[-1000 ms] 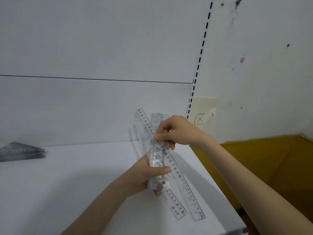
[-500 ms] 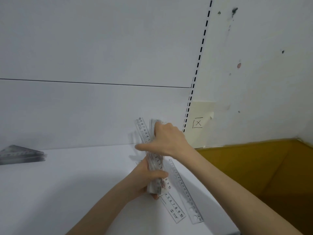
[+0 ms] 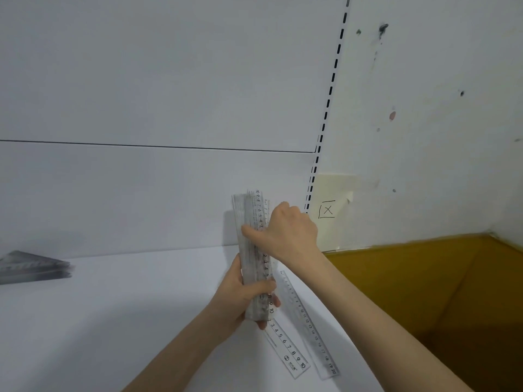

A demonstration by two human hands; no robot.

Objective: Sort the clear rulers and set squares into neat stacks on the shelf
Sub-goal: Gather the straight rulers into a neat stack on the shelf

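1. Head view: bundle of clear rulers (image 3: 252, 250), near upright above the white shelf (image 3: 127, 306).
2. Grip: left hand (image 3: 240, 298) wrapped round its lower end; right hand (image 3: 291, 230) clasping its upper half.
3. Flat on the shelf beneath: short ruler (image 3: 288, 349), long ruler (image 3: 311, 326).
4. Far left: stack of set squares (image 3: 31, 267).

You are showing two bare hands above the white shelf (image 3: 113, 321): your left hand (image 3: 240, 295) and your right hand (image 3: 288, 230). Your forearms (image 3: 181, 349) are running bare and slender from the wrists to the view's lower edge; whatever you are wearing higher up is lying out of sight.
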